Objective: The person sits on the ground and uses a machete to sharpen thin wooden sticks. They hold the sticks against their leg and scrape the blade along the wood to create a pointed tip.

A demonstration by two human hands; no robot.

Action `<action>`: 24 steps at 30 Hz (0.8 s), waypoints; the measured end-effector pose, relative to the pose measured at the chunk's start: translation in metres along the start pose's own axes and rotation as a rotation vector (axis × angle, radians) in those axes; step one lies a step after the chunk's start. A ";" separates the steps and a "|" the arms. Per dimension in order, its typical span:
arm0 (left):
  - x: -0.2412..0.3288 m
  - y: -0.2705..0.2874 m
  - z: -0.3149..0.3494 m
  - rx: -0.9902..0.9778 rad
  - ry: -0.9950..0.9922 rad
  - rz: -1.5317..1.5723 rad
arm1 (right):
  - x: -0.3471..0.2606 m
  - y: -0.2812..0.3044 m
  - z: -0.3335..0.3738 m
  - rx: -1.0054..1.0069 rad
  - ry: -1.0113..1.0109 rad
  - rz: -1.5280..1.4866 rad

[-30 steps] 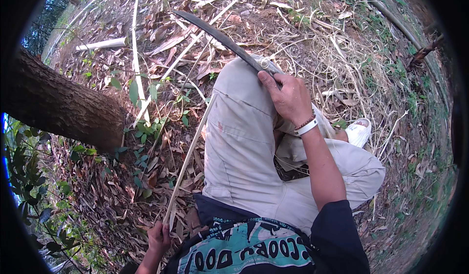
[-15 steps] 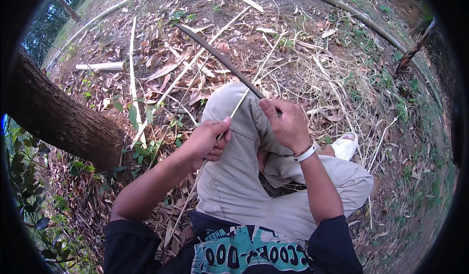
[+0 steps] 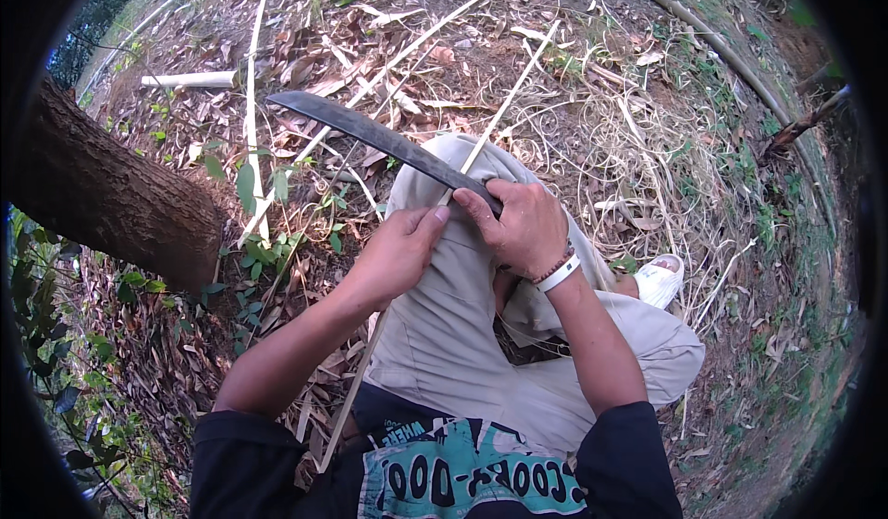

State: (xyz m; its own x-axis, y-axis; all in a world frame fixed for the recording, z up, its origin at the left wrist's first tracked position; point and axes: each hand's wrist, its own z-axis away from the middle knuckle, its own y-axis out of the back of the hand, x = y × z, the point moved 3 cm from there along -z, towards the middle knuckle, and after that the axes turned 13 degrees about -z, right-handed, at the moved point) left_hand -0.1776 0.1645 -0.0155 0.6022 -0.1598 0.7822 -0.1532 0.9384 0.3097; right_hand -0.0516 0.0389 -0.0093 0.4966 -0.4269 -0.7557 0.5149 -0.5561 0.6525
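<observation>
My right hand (image 3: 527,230) is closed around the near end of a machete (image 3: 375,138), its long dark, slightly curved blade slanting up to the left. A thin pale bamboo strip (image 3: 516,86) passes over my raised knee and under the blade. My left hand (image 3: 398,251) is closed on this strip just below the blade, thumb laid along it. The strip's lower part comes out below the left hand and runs down beside my thigh. My two hands are close together above the knee; the machete's handle is mostly hidden in the right fist.
A thick tree trunk (image 3: 120,186) leans in at the left, with leafy plants below it. Pale split bamboo pieces (image 3: 252,103) lie on the leaf litter ahead. Curly shavings (image 3: 610,149) pile up to the right. A long pole (image 3: 684,24) crosses the far right.
The machete has swung leftward and flatter, showing more of its blade's side. My right hand has come left and slightly down, close to my left hand, which has risen a little along the strip.
</observation>
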 end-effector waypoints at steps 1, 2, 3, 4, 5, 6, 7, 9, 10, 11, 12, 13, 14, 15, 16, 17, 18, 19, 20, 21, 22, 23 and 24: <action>-0.006 0.002 0.006 0.004 -0.007 -0.028 | 0.000 -0.001 -0.001 -0.004 -0.004 0.009; -0.013 0.003 0.013 0.008 -0.015 -0.056 | 0.000 -0.001 -0.002 -0.008 -0.007 0.017; -0.021 0.004 0.020 0.022 -0.042 -0.057 | -0.001 -0.001 -0.002 -0.012 -0.011 0.025; -0.030 0.005 0.027 0.052 -0.074 -0.122 | 0.001 -0.001 -0.001 -0.010 -0.018 0.032; -0.039 0.008 0.037 0.090 -0.104 -0.191 | -0.001 -0.004 0.000 0.002 0.035 0.024; -0.047 0.010 0.048 0.127 -0.133 -0.259 | -0.001 -0.006 0.001 0.010 0.043 0.029; -0.056 0.010 0.060 0.051 -0.055 -0.099 | -0.001 -0.006 0.003 0.022 0.045 0.040; -0.071 0.012 0.089 -0.087 0.113 0.219 | -0.003 -0.008 0.004 0.016 0.033 0.042; -0.077 0.014 0.100 -0.116 0.141 0.294 | -0.004 -0.006 0.005 -0.001 0.012 0.042; -0.083 0.017 0.110 -0.144 0.168 0.369 | -0.004 -0.007 0.006 -0.018 -0.009 0.042; -0.089 0.018 0.119 -0.171 0.196 0.444 | -0.005 -0.010 0.009 -0.014 0.036 0.071; -0.095 0.020 0.126 -0.124 0.140 0.338 | -0.007 -0.013 0.011 -0.007 0.084 0.103; -0.099 0.020 0.135 -0.095 0.141 0.272 | -0.009 -0.016 0.013 -0.001 0.133 0.134; -0.103 0.019 0.147 -0.065 0.141 0.206 | -0.007 -0.015 0.013 0.026 0.095 0.099; -0.106 0.020 0.159 -0.034 0.139 0.133 | -0.003 -0.011 0.010 0.059 0.059 0.060; -0.120 0.019 0.174 -0.051 0.144 0.144 | 0.001 -0.007 0.007 0.099 0.017 0.025; -0.130 0.021 0.189 -0.075 0.165 0.249 | 0.002 -0.005 0.004 0.088 0.020 0.022; -0.140 0.025 0.207 -0.094 0.195 0.353 | 0.001 -0.005 0.001 0.070 0.024 0.012; -0.150 0.030 0.223 -0.117 0.230 0.460 | 0.000 -0.006 0.001 0.049 0.019 0.004; -0.158 0.040 0.237 -0.128 0.244 0.516 | -0.004 -0.010 0.002 0.029 0.004 0.029; -0.167 0.051 0.251 -0.136 0.250 0.578 | -0.003 -0.011 0.006 0.056 -0.008 0.019; -0.177 0.059 0.267 -0.225 0.258 0.645 | 0.001 -0.011 0.006 0.084 -0.006 0.011; -0.188 0.069 0.286 -0.317 0.263 0.709 | 0.004 -0.008 0.005 0.116 -0.004 0.004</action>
State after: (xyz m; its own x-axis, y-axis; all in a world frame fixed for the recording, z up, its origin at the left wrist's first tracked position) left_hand -0.5251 0.1718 0.0132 0.6158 0.5437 0.5703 -0.3611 0.8381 -0.4090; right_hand -0.0572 0.0386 -0.0177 0.4955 -0.4317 -0.7537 0.4286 -0.6332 0.6445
